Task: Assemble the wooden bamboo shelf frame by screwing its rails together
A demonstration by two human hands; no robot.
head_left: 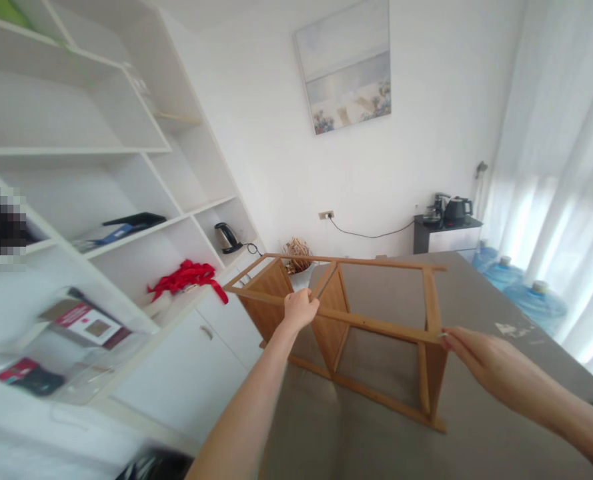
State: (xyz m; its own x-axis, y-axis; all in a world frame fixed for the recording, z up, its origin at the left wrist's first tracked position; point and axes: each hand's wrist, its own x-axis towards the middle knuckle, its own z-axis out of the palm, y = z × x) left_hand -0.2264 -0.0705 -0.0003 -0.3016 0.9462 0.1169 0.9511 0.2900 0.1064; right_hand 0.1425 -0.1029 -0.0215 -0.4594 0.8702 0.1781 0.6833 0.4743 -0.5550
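A wooden shelf rack (379, 325) lies on its side on the grey table (366, 447), its slatted shelf panels standing upright between the long rails. My left hand (300, 309) is wrapped around the near upper rail, close to the middle panel. At the rack's right end, my right hand (471, 347) has its fingers pinched together by the corner of the same rail. A small light-coloured tip shows between these fingers and the wood; I cannot make out what it is.
White shelving (121, 152) fills the left side, holding a red ribbon (183, 279), a kettle (227, 238) and a bottle (29, 375). Large blue water jugs (539, 303) stand beyond the table's right edge. A black-topped cabinet (446, 233) with coffee equipment is at the back.
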